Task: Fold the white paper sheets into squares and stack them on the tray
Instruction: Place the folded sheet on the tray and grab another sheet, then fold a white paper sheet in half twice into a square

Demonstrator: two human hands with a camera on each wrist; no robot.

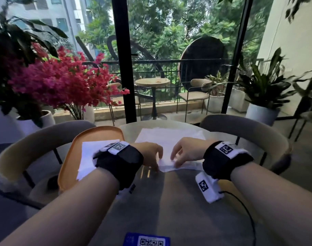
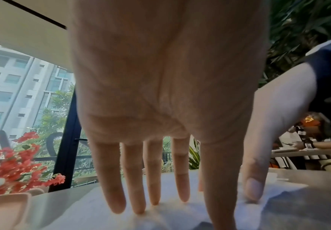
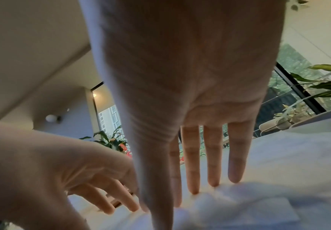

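Observation:
A large white paper sheet (image 1: 169, 137) lies spread on the round table (image 1: 169, 201), rumpled along its near edge. My left hand (image 1: 152, 161) and right hand (image 1: 176, 161) sit close together on that near edge. In the left wrist view the left hand (image 2: 160, 202) has straight fingers with the tips pressing on the paper (image 2: 180, 217). The right hand (image 3: 190, 191) also presses the paper (image 3: 288, 163) with straight fingers and thumb. An orange tray (image 1: 91, 134) stands to the left and holds a folded white sheet (image 1: 89, 153), partly hidden by my left wrist.
Two grey curved chairs (image 1: 249, 128) ring the far side of the table. A blue QR card (image 1: 146, 241) lies at the near edge. Potted plants and pink flowers (image 1: 63, 82) stand by the window. Another person's arm (image 2: 318, 144) shows at a table to the right.

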